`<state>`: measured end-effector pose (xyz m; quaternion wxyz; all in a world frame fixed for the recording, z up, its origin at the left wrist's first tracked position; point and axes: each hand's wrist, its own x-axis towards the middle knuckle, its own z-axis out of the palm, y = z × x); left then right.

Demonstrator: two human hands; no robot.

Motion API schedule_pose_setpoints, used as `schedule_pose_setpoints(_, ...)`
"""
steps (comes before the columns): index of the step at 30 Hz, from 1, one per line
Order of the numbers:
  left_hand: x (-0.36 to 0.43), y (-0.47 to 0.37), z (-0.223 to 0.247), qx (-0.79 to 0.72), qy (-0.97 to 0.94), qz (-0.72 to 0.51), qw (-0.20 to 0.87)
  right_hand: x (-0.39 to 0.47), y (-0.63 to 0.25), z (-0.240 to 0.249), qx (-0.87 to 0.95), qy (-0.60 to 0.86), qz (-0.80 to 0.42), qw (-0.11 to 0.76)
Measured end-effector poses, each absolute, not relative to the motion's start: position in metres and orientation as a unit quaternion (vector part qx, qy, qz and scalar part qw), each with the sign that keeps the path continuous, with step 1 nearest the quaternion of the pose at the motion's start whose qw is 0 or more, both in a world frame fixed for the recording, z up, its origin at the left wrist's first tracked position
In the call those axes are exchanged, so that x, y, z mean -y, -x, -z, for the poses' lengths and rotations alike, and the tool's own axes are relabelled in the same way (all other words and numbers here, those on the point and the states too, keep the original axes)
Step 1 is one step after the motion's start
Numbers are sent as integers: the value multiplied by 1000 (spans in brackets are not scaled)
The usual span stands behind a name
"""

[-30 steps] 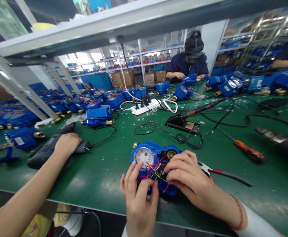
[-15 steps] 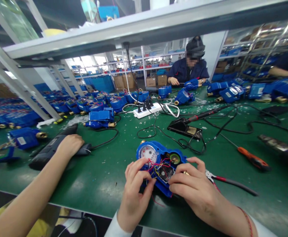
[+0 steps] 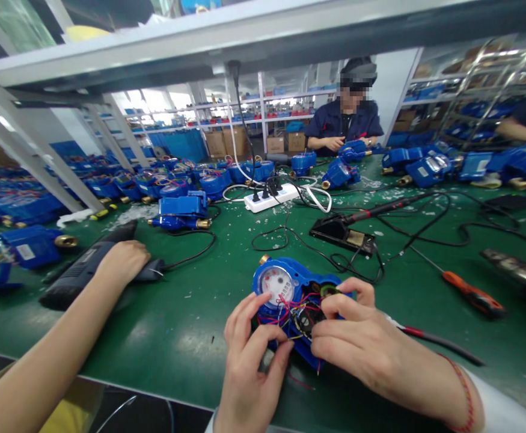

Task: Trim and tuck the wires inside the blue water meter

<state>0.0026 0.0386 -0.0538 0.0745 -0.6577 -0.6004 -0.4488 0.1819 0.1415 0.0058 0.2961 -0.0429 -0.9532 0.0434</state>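
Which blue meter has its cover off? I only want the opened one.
The blue meter at the table's near edge, between the left hand and right hand: its red wires and circuit board show; the others look closed.

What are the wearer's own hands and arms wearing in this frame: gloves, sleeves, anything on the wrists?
Both hands are bare, with no gloves. The left hand ends in a white cuff at the bottom edge of the picture. The right hand has a thin red string bracelet round the wrist, with a white sleeve behind it. No rings or watch show.
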Motion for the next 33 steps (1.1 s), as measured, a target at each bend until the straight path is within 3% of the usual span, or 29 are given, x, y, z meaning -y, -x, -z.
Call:
schedule_pose_setpoints(9,-21,-37,50,642,614,433,153,-136,-180,-1,958,54,-51,277)
schedule_pose_setpoints(14,-28,-50,52,671,553,471,146,-132,-179,1,960,73,-43,268)
schedule_pose_setpoints(23,-27,-68,64,705,508,476,132,-126,-184,16,916,142,-99,362)
schedule_pose_setpoints(30,-22,-62,57,724,547,391,155,-123,-185,23,912,171,-96,361)
schedule_pose_setpoints(33,-15,-53,56,714,547,408,158,-121,-187,24,907,178,-114,363)
